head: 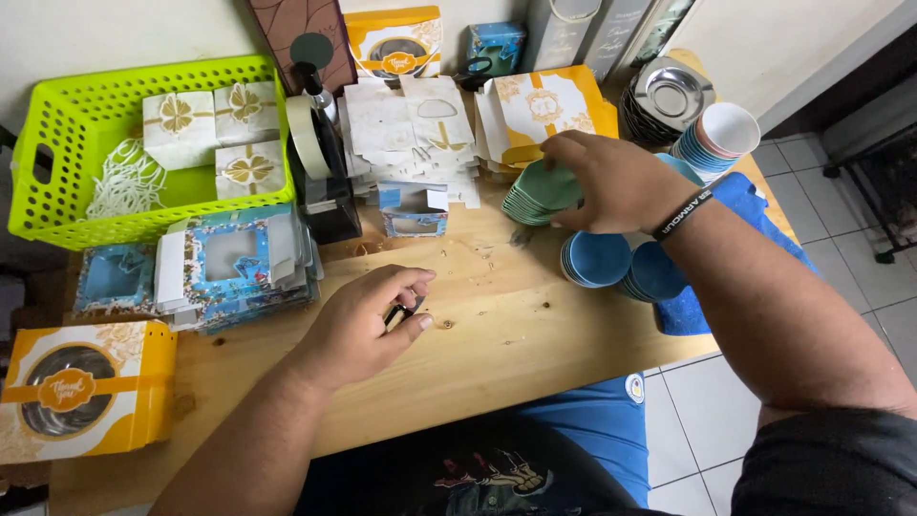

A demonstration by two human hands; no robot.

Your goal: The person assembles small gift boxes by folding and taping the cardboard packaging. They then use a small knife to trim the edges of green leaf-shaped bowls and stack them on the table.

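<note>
Right grip (611,182) clasps green saucer stack (541,191).

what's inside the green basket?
Inside the green basket: three folded white boxes with gold bow print and a heap of white string mesh. Whatever lies beneath the boxes is covered, and the near wall hides part of the floor.

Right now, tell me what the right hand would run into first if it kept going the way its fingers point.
The right hand points left across the wooden table and already rests on the stack of green discs. Past that, the small blue box looks next in line, though depth is hard to judge.
</note>
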